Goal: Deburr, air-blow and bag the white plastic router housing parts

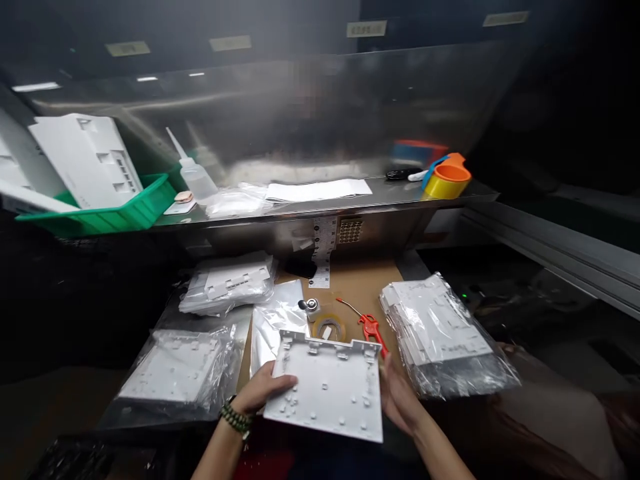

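Holds a white panel [333, 390] at the near edge of the tabletop [413, 267], near the red air gun [371, 327], pinching its left side with the left grip [267, 387]; has the right grip [397, 393] at its right edge, cannot tell if closed

White panel [335, 403]; red air gun [371, 327]; green bin [117, 219]; brown mat [373, 280]; green-and-black bracelet [235, 419]

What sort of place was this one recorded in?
Most likely a factory workstation. Bagged panels are stacked on both sides, a red air gun lies between them, and a green bin holds more white parts.
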Demonstrator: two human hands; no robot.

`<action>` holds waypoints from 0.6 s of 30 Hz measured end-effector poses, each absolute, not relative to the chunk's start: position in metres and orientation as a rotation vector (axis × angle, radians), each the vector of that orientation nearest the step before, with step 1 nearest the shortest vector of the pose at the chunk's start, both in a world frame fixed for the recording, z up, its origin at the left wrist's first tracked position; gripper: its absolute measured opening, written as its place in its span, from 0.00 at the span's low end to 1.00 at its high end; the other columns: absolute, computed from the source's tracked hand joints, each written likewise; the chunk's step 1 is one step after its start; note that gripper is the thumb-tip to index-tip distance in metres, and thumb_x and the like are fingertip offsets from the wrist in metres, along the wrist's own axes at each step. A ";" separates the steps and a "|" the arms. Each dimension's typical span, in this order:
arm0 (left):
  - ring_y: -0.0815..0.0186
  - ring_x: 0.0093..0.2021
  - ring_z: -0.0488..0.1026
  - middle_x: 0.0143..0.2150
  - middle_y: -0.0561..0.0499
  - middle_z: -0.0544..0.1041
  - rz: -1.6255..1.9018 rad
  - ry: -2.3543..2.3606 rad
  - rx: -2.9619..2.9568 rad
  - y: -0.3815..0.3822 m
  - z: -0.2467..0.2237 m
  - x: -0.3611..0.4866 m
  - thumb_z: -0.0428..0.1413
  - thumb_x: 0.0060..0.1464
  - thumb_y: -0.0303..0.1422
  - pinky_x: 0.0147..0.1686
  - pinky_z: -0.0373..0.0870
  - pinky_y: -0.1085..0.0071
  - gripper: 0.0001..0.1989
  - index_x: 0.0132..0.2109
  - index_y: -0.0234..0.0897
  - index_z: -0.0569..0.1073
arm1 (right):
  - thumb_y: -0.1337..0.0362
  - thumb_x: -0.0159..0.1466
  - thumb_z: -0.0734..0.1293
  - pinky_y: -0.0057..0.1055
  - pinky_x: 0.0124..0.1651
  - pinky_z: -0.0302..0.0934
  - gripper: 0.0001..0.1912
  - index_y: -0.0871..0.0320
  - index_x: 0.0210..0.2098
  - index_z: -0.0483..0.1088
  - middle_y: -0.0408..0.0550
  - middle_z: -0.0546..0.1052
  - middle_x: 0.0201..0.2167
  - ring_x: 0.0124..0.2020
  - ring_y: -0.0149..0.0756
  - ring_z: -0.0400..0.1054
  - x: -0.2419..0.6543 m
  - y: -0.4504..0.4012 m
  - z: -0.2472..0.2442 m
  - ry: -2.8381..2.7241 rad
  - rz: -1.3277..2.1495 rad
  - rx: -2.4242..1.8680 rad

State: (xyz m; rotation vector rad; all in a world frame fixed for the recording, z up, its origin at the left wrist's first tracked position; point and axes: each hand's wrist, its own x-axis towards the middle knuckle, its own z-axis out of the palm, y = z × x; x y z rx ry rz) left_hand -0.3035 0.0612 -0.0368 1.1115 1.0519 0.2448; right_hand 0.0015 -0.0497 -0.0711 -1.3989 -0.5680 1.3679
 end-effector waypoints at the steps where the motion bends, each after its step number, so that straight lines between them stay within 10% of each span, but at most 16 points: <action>1: 0.52 0.42 0.81 0.40 0.41 0.84 0.183 1.007 1.180 0.073 -0.041 -0.296 0.68 0.37 0.59 0.44 0.76 0.60 0.36 0.44 0.33 0.80 | 0.37 0.63 0.66 0.54 0.61 0.63 0.32 0.56 0.52 0.76 0.58 0.82 0.49 0.58 0.54 0.72 -0.001 -0.062 -0.066 -0.449 1.488 -1.289; 5: 0.51 0.42 0.79 0.37 0.44 0.83 -0.072 0.908 1.517 0.141 -0.055 -0.285 0.71 0.30 0.57 0.47 0.75 0.58 0.32 0.34 0.35 0.80 | 0.50 0.61 0.74 0.51 0.63 0.64 0.27 0.59 0.55 0.74 0.57 0.82 0.50 0.58 0.53 0.73 0.007 -0.091 -0.049 -0.023 1.512 -1.065; 8: 0.53 0.53 0.75 0.51 0.42 0.79 -0.055 1.065 1.817 0.200 -0.074 -0.281 0.58 0.59 0.51 0.56 0.68 0.49 0.22 0.46 0.35 0.77 | 0.51 0.63 0.73 0.49 0.65 0.64 0.26 0.58 0.56 0.73 0.55 0.80 0.54 0.61 0.52 0.71 0.021 -0.100 -0.032 0.084 1.295 -1.064; 11: 0.51 0.60 0.69 0.61 0.41 0.71 -0.067 1.203 2.067 0.240 -0.101 -0.274 0.57 0.63 0.44 0.60 0.64 0.44 0.22 0.58 0.37 0.71 | 0.48 0.64 0.71 0.49 0.67 0.62 0.29 0.57 0.60 0.71 0.54 0.77 0.58 0.64 0.52 0.67 0.030 -0.103 -0.013 0.110 1.145 -1.071; 18: 0.58 0.48 0.75 0.50 0.45 0.77 -0.376 1.035 2.329 0.232 -0.137 -0.294 0.59 0.62 0.41 0.49 0.74 0.53 0.16 0.51 0.35 0.74 | 0.43 0.64 0.69 0.52 0.69 0.59 0.36 0.53 0.66 0.65 0.53 0.72 0.64 0.69 0.53 0.60 0.035 -0.098 0.012 0.038 1.008 -1.138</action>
